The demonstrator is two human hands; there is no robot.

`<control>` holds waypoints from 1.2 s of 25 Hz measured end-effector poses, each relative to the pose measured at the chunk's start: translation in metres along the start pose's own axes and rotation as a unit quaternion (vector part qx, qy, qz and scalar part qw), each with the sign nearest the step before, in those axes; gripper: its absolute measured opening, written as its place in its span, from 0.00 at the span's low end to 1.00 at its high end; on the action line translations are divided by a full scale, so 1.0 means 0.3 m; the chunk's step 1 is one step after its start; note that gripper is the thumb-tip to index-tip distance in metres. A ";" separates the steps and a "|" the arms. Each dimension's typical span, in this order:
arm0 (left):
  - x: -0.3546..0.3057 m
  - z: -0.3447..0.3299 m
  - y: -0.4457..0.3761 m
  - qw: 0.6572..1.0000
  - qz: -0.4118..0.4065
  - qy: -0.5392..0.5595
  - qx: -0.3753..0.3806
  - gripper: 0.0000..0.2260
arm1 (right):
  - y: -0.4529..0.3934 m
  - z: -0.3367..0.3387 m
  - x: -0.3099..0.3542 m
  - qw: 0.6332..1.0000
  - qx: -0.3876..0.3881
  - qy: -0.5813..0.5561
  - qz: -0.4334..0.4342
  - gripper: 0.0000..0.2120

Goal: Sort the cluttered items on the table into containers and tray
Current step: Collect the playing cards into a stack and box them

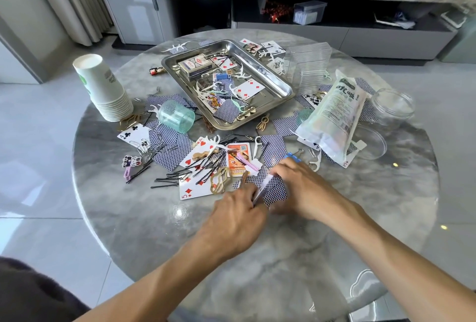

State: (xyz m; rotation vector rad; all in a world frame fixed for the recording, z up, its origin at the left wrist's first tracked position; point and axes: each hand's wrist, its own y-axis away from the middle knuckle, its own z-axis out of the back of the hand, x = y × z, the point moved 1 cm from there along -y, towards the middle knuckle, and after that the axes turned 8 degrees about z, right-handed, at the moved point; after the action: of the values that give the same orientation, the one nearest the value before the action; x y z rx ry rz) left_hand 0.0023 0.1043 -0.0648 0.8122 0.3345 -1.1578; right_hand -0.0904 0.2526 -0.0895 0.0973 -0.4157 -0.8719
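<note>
Together, left hand (238,214) and right hand (305,187) fingers grasping lattice-backed card stack (270,189), glossy marbled round table (144,218), steel tray (280,84).

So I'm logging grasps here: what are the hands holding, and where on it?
Both hands, left and right, hold a small stack of blue-backed playing cards, grip on its opposite edges.
</note>
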 end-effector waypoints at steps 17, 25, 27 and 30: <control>0.063 -0.021 -0.048 0.991 -0.105 -0.021 -0.082 0.09 | 0.028 -0.028 0.089 0.969 -0.103 0.030 -0.223 0.26; 0.059 -0.047 -0.035 0.971 -0.187 -0.128 -0.073 0.09 | 0.049 -0.012 0.053 0.981 -0.108 -0.060 -0.149 0.10; 0.063 -0.041 -0.046 0.973 -0.156 -0.135 -0.103 0.08 | 0.047 -0.006 0.062 0.975 -0.115 -0.055 -0.183 0.11; 0.068 -0.038 -0.048 0.975 -0.129 -0.153 -0.100 0.09 | 0.038 -0.024 0.080 0.967 -0.084 0.087 -0.222 0.22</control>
State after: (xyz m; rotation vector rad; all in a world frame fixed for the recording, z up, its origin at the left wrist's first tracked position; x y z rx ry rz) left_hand -0.0008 0.0962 -0.0909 0.4126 0.2993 -1.4449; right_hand -0.0657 0.2410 -0.0858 0.1118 -0.1516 -1.3258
